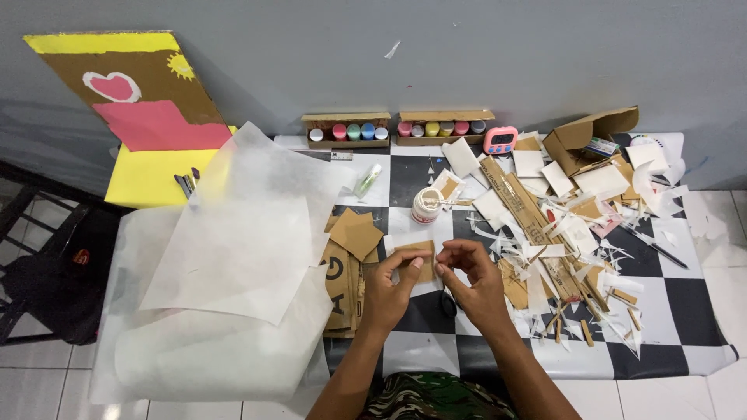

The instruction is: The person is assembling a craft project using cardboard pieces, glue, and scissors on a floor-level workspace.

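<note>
Both hands are up over the checkered mat (692, 303), working on one small cardboard piece (421, 257). The left hand (387, 289) has its fingers (410, 263) pinched on the piece's lower left edge, and the right hand (476, 284) has its fingers (445, 260) closed on the right edge, so the brown rectangle sits held between them, just above the mat near its middle.

Just left of the hands there's a stack of cardboard squares (354, 233), and further left big sheets of thin white paper (241, 241) spill off the mat onto the floor. A small white glue pot (426, 206) with a stick in it stands right behind the held piece. To the right it's a proper mess: cardboard strips and white paper scraps (560, 257) all over, plus an open cardboard box (587, 132). Along the wall sit two trays of paint pots (393, 130), a pink timer (499, 140) beside them, and a painted cardboard board (136, 93) leaning far left.
</note>
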